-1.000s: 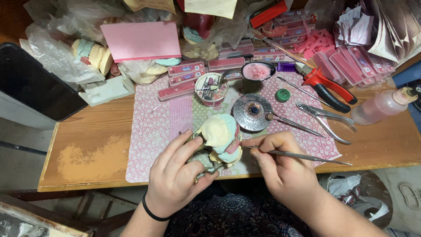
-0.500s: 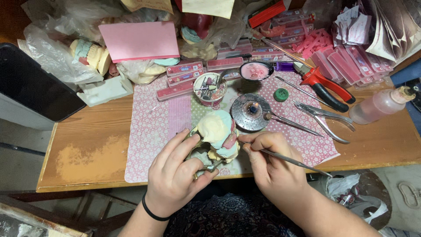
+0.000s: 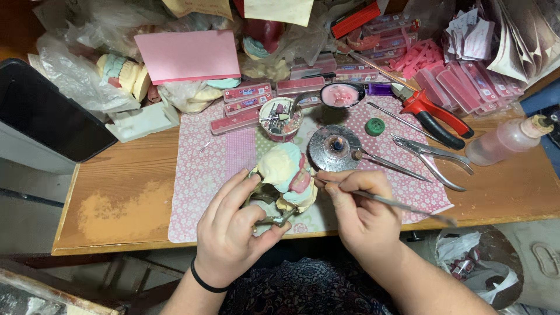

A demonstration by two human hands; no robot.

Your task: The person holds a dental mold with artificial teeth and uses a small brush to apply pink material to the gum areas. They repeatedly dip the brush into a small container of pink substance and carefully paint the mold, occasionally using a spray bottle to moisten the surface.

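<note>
1. The left hand has its fingers clenched around a dental cast model, a lump of cream, pale blue and pink plaster set in a thin metal frame; the thumb presses the frame's lower bar from beneath.
2. The model is held just above the near edge of the desk, over a pink flowered mat, between the two hands.
3. The right hand grips a slim metal carving tool in a pen hold, fingers pinched near its front end; the tip meets the pink part of the model, and the handle runs out to the right past the hand.
4. Just beyond the right fingers sits a round metal burner dish, with a second thin metal instrument lying beside it.
5. Beyond the left fingers stands a small cup of tools, and further back a small bowl of pink material.
6. Well to the right of the right fingers lie steel pliers, red-handled pliers, a green cap and a clear squeeze bottle.
7. Far left of the left fingers sits a black tray; a pink sheet block lies behind it amid plastic bags.
8. A black band circles the left wrist.
</note>
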